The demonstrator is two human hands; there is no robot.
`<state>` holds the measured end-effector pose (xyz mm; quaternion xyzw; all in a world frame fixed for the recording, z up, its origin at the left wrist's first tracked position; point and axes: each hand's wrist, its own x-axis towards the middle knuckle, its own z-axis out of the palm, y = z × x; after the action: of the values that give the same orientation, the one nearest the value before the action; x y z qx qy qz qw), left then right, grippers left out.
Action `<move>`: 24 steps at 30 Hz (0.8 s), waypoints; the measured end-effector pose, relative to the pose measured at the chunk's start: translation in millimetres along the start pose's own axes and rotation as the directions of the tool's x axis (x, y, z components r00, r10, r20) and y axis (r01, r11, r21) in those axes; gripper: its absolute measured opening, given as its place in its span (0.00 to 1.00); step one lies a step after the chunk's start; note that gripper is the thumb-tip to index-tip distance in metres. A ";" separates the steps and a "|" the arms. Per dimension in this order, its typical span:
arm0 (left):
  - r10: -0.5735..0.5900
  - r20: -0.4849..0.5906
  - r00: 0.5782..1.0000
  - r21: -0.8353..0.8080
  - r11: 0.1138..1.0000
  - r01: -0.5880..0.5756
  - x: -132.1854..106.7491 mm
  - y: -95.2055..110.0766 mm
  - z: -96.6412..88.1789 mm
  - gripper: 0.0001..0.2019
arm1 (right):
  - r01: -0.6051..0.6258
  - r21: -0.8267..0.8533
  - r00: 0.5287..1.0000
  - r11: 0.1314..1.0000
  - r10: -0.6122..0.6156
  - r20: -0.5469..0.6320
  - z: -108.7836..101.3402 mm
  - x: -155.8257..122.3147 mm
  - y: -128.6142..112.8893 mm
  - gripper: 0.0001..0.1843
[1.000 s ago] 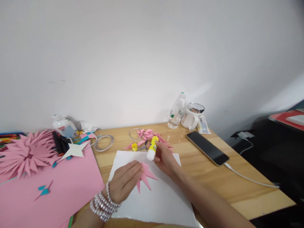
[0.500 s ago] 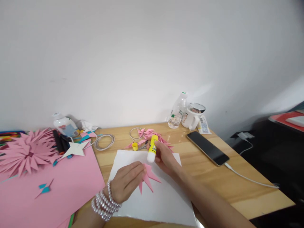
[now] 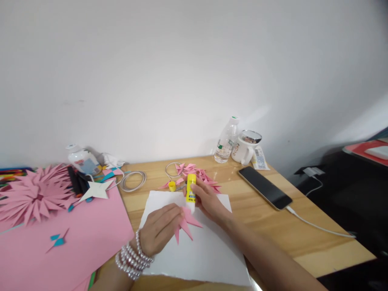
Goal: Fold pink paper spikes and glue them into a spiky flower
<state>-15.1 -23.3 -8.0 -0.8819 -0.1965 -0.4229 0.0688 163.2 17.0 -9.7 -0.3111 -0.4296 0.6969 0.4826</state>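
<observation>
My left hand, with pearl bracelets on the wrist, pinches a folded pink paper piece and holds it down on a white sheet. My right hand grips a yellow and white glue stick, held upright with its lower tip touching the pink piece. The stick's yellow cap lies on the wooden table just beyond the sheet, beside a pile of pink folded points.
A large pink paper flower and a pink sheet cover the left. A white paper star, coiled cable, water bottle, white mug and a charging phone stand around.
My right hand has tipped the glue stick upright and lowered it from above the sheet until its tip touches the pink piece. My left hand stays on the piece.
</observation>
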 end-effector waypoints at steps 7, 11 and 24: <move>0.020 0.047 0.999 -0.043 0.999 -0.018 -3.5 3.3 4.8 0.12 | 0.003 0.195 1.000 0.981 0.000 -0.014 0.2 3.6 1.5 0.16; 0.009 0.054 0.998 -0.030 1.000 -0.008 -1.7 8.0 6.3 0.12 | -0.082 0.143 0.996 0.986 0.078 0.030 6.2 0.5 2.9 0.18; 0.056 0.053 0.997 -0.009 0.998 -0.056 -6.4 3.3 5.8 0.13 | -0.105 0.063 0.986 0.992 0.113 -0.125 2.6 2.2 2.2 0.14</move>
<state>-13.2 -26.5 -16.4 -0.8982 -0.1719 -0.3980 0.0721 159.4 18.0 -10.5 -0.3645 -0.3603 0.7127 0.4789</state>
